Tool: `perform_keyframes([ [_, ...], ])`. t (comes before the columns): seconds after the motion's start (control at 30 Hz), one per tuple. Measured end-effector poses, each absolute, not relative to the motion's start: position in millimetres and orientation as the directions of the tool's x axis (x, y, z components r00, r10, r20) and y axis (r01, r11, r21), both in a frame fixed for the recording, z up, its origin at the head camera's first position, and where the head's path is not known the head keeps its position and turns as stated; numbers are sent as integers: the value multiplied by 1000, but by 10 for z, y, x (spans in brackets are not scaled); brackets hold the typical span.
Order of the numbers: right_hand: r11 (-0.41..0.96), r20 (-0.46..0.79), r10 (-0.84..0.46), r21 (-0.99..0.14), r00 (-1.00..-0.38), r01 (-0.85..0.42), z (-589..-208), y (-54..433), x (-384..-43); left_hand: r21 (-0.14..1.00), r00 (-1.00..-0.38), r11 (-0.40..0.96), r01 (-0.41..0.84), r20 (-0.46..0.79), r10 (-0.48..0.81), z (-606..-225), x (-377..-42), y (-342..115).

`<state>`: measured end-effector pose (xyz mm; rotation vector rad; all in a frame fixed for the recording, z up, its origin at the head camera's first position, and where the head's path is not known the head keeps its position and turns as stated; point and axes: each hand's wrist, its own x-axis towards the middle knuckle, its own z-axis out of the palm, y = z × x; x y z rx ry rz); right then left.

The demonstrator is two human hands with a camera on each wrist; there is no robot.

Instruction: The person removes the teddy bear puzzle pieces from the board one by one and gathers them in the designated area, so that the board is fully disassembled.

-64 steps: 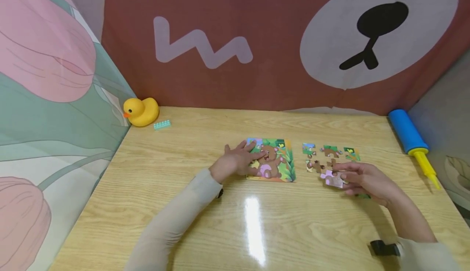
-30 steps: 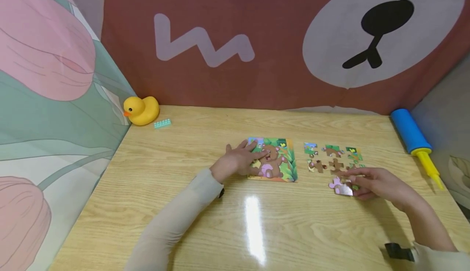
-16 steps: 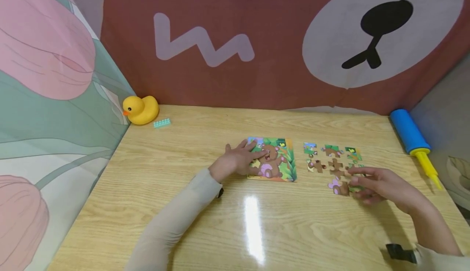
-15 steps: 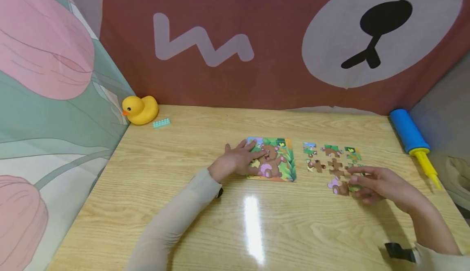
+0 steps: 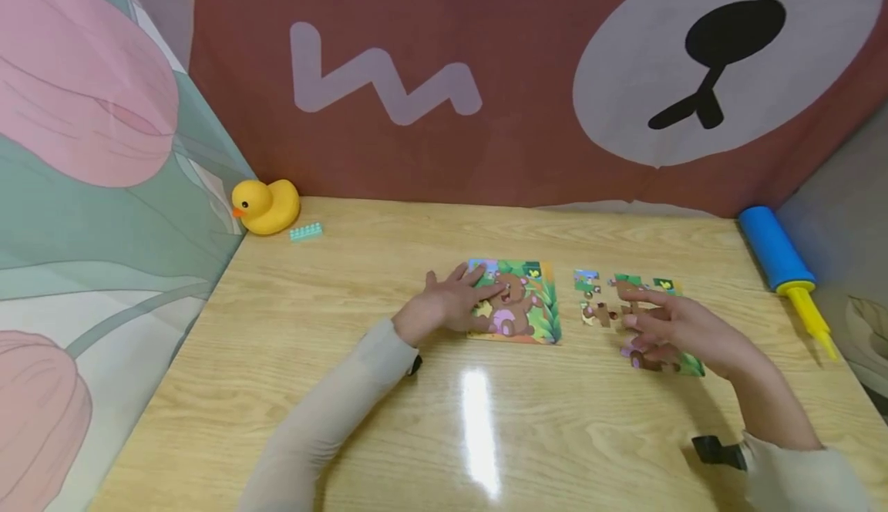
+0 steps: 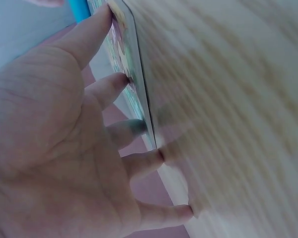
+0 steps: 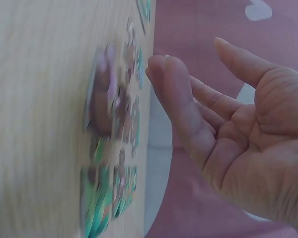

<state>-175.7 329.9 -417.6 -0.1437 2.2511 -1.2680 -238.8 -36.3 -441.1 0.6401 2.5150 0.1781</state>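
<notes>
My left hand point(image 5: 447, 304) lies with spread fingers on the left part of a square bear picture card point(image 5: 546, 319). In the left wrist view, some fingertips press on the card point(image 6: 139, 69) and others touch the table beside it. To the right of the card lie loose jigsaw pieces in rough rows. My right hand point(image 5: 683, 335) hovers over these, fingers apart and holding nothing, and hides several of them. Below it shows a brown and pink jigsaw piece point(image 5: 637, 359), with a green corner piece point(image 7: 95, 208) nearby in the right wrist view.
A yellow rubber duck point(image 5: 267, 207) and a small mint toy brick point(image 5: 306, 232) sit at the back left of the wooden table point(image 5: 375, 265). At the right edge lies a blue and yellow pump point(image 5: 773, 246). A brown printed backdrop point(image 5: 513, 157) stands behind.
My right hand set the brown and pink jigsaw piece down in the front row and let go. It has since moved left and away from me over the pieces. My left hand stays put.
</notes>
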Motion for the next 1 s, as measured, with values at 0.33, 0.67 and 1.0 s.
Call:
perform_keyframes([
  [0.33, 553, -355, -418, -830, -836, 76, -4137, 2770, -1933, 245, -744, 873, 421, -457, 487, -4424, -2388, -359],
  [0.67, 535, -357, -495, -844, -792, 46, -4272, 2087, -2221, 290, -749, 858, 425, -419, 513, -4382, -2398, -468],
  [1.0, 560, -347, -517, -829, -782, -2, -4413, 1728, -2324, 224, -749, 871, 438, -445, 491, -4371, -2423, -643],
])
